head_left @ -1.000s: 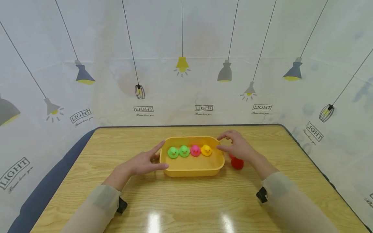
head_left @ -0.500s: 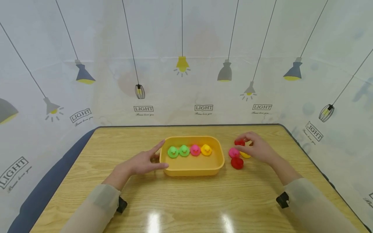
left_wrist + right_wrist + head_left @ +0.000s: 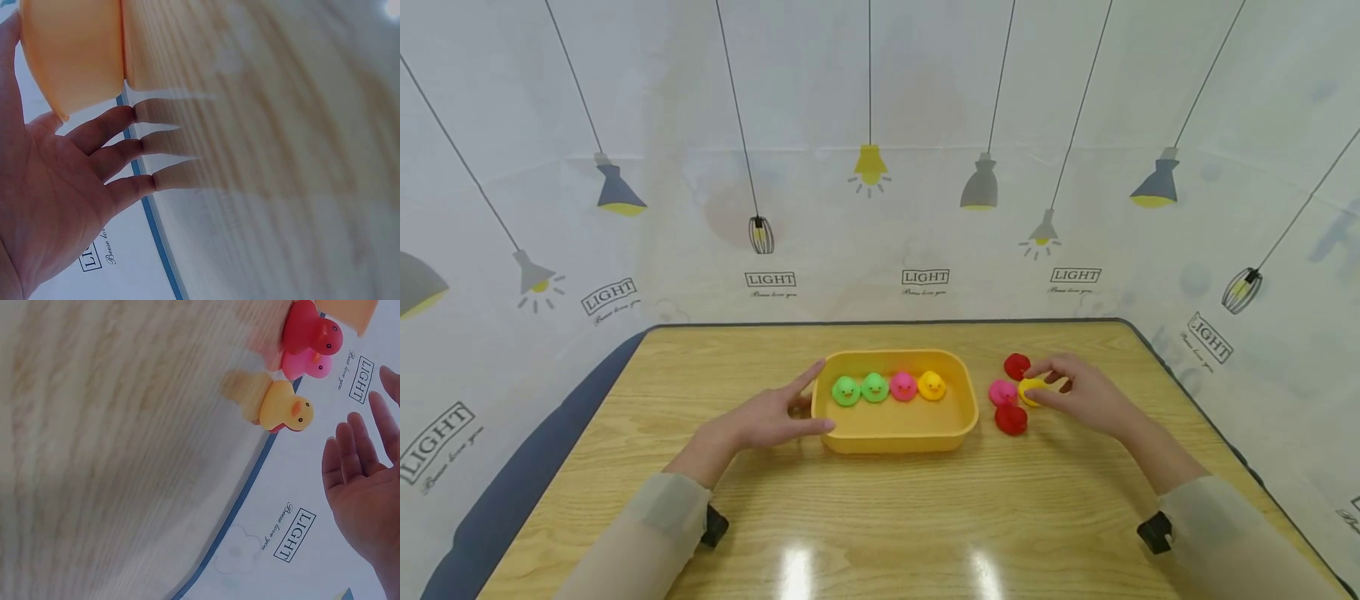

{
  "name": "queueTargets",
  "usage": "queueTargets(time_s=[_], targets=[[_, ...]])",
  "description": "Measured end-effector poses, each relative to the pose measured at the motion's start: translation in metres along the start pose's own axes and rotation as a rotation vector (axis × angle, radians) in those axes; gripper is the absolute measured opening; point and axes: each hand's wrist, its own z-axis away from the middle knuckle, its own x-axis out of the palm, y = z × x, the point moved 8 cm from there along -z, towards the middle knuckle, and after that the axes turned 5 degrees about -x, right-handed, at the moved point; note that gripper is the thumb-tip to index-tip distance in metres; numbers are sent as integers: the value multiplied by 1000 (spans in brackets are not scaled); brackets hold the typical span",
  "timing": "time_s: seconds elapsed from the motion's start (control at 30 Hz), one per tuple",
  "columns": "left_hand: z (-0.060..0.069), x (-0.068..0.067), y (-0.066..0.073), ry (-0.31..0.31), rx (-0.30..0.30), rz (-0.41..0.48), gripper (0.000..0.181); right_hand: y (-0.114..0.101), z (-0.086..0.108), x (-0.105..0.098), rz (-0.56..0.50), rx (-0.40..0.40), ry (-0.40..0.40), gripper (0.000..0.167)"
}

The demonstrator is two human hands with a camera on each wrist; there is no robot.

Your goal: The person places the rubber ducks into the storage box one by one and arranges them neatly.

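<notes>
A yellow-orange plastic tray (image 3: pixel 895 444) stands mid-table. In a row inside it sit two green rubber ducks, one of them a green duck (image 3: pixel 846 391), a pink duck (image 3: pixel 903 386) and a yellow duck (image 3: pixel 932 386). My left hand (image 3: pixel 767 418) rests against the tray's left end, thumb and fingers spread. To the tray's right are a far red duck (image 3: pixel 1017 367), another pink duck (image 3: pixel 1003 392), a near red duck (image 3: pixel 312 331) and another yellow duck (image 3: pixel 284 407). My right hand (image 3: pixel 1086 396) hovers above that yellow duck, partly hiding it; the right wrist view shows them apart.
The wooden table (image 3: pixel 880 517) has a dark rim along its back and sides. Behind it hangs a pale curtain (image 3: pixel 880 233) printed with lamps. Each wrist wears a black device, such as the wrist device (image 3: pixel 1155 532) on the right.
My right hand has moved right from the tray's right end, past the loose ducks, to the yellow one. The ducks it covered are now visible. My left hand stays put.
</notes>
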Motion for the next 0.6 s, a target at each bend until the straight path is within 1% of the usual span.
queueTargets(time_s=[0.17, 0.27, 0.43, 0.6], targets=[[-1, 0, -1, -2, 0, 3, 109, -1, 6, 3, -4, -19, -34, 33], [-2, 1, -1, -3, 2, 5, 109, -3, 9, 6, -16, -45, -83, 30], [-1, 0, -1, -5, 0, 5, 109, -3, 12, 16, -35, -61, -177, 28], [0, 0, -2, -6, -10, -2, 108, -2, 12, 23, -41, -50, -226, 29]])
